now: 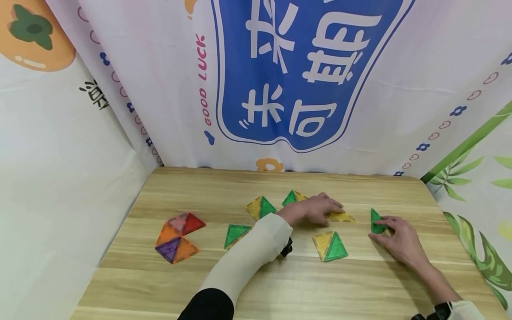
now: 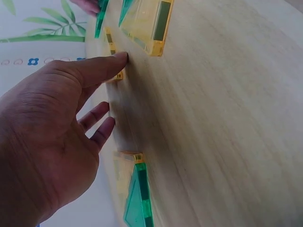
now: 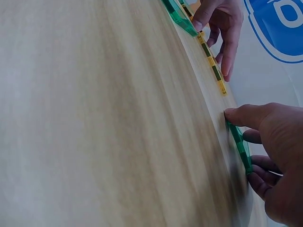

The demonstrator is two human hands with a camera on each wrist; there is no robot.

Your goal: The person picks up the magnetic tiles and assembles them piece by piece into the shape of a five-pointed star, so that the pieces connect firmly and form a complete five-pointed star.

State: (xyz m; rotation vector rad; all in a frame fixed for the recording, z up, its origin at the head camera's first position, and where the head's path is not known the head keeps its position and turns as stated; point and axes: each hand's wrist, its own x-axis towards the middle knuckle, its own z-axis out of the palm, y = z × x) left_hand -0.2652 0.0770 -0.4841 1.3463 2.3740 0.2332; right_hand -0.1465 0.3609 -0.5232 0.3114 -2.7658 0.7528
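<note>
Head view: two hands, six green triangles, one table

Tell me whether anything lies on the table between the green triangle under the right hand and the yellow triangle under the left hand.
Nothing visible does. Between the green triangle held by the right hand and the yellow triangle under the left hand only bare table shows.

My left arm wears a long cream sleeve over a black layer at the elbow, with a small black device strapped underneath. A black strap and cream cuff ring my right wrist.
</note>
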